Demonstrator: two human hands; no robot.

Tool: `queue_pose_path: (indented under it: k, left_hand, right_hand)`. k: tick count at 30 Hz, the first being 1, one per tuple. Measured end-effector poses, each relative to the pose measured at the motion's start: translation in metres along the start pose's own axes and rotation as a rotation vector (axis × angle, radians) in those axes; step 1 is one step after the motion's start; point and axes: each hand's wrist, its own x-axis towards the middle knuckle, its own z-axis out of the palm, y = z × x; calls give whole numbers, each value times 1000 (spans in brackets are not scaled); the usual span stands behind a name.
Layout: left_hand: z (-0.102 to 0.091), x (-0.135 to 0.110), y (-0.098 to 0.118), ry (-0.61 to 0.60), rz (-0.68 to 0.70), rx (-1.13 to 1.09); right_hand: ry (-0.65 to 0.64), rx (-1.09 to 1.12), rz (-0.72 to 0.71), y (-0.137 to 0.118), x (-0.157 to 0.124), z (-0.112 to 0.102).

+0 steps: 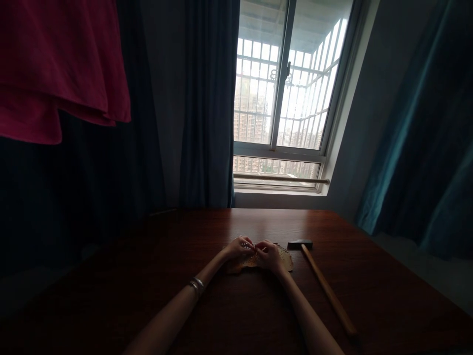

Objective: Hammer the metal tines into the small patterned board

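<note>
My left hand [236,248] and my right hand [269,255] meet fingertip to fingertip over the middle of the table. The fingers of both are closed in a pinch. Small red and white spots show where they meet, too small and dim to tell what they are. Beneath the hands lies a flat tan piece [286,260] with small holes or dots and an uneven edge, partly covered by them. To the right of my right hand rests a hammer [325,286], its dark head away from me and its wooden handle slanting toward me.
The dark reddish-brown wooden table [207,315] stretches toward a barred window [279,98] at the back. Blue curtains [209,108] hang beside the window and at the right. A pink cloth [62,64] hangs at upper left. Two bracelets [197,286] circle my left wrist.
</note>
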Motion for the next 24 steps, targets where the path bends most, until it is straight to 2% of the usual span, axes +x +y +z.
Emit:
queue_pose_path:
  k: [7, 24]
  left_hand:
    - [1, 2, -7, 53, 56, 73]
    - [7, 5, -19, 107, 88, 15]
  right_hand:
    - [-5, -14, -7, 1, 0, 0]
    - [-15, -39, 2, 3, -1, 1]
